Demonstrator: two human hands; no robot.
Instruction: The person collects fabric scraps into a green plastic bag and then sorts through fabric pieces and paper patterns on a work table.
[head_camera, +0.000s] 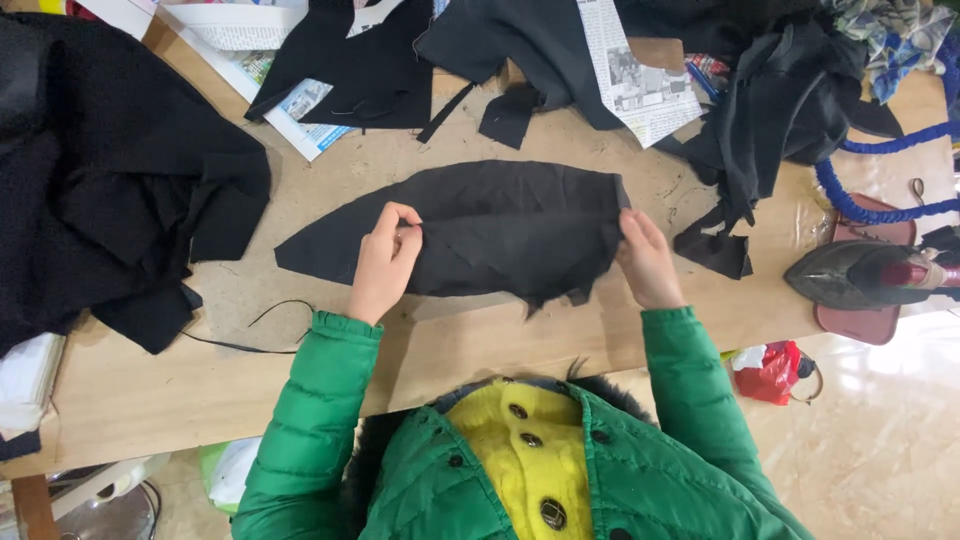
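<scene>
One curved black cloth piece (500, 225) lies flat mid-counter (480, 345). The left hand (385, 262) pinches its lower fold; the right hand (648, 262) grips its right edge. One clothes iron (860, 275) sits right of it.

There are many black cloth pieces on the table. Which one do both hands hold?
The curved black piece lying flat at the table's middle: the left hand and right hand pinch its near edge. The others lie untouched.

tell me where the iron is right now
In the head view the iron sits at the table's right edge on a reddish stand, right of the right hand.
</scene>
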